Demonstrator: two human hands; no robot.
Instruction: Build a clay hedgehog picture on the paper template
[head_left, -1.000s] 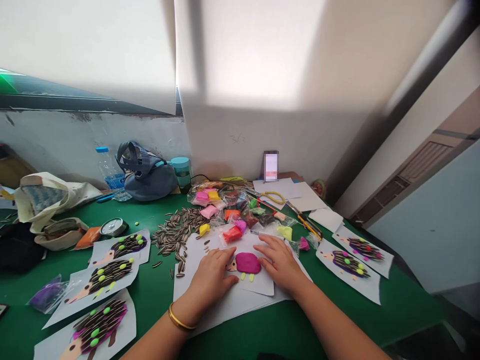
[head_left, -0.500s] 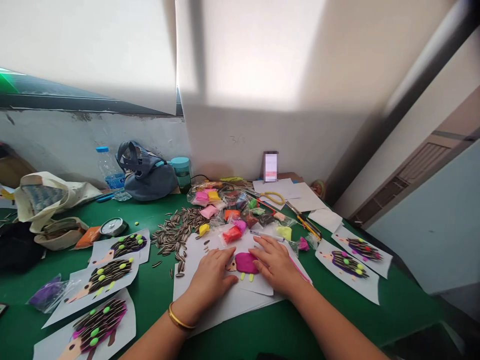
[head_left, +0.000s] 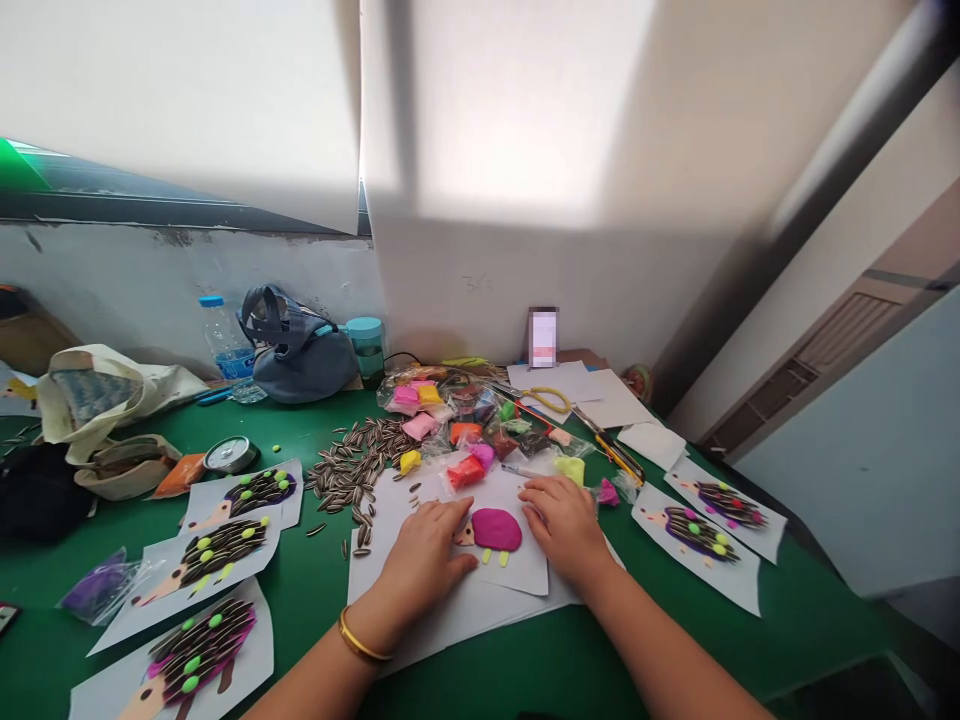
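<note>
A clay hedgehog point(head_left: 496, 530) with a flat magenta body, pale face and two yellow-green legs lies on a small white sheet point(head_left: 525, 577). My left hand point(head_left: 426, 550) rests on the paper at its left, fingers stretched out near the face, holding nothing. My right hand point(head_left: 566, 525) is to the right of the body, fingers apart and bent a little, with nothing seen in it. More white paper lies under the small sheet. Above the hands are a red clay packet point(head_left: 465, 472) and a pen point(head_left: 529, 472), partly hidden.
Sunflower seeds point(head_left: 356, 465) are heaped left of the paper. Finished hedgehog pictures lie at the left point(head_left: 225, 545) and right point(head_left: 694, 535). Behind are bagged clay pieces point(head_left: 416, 395), yellow scissors point(head_left: 547, 400), a phone point(head_left: 544, 338), a blue bag point(head_left: 304, 350) and a bottle point(head_left: 225, 340).
My right hand has moved off the magenta body, to the right, so the whole body now shows. My left hand stays where it was on the paper.
</note>
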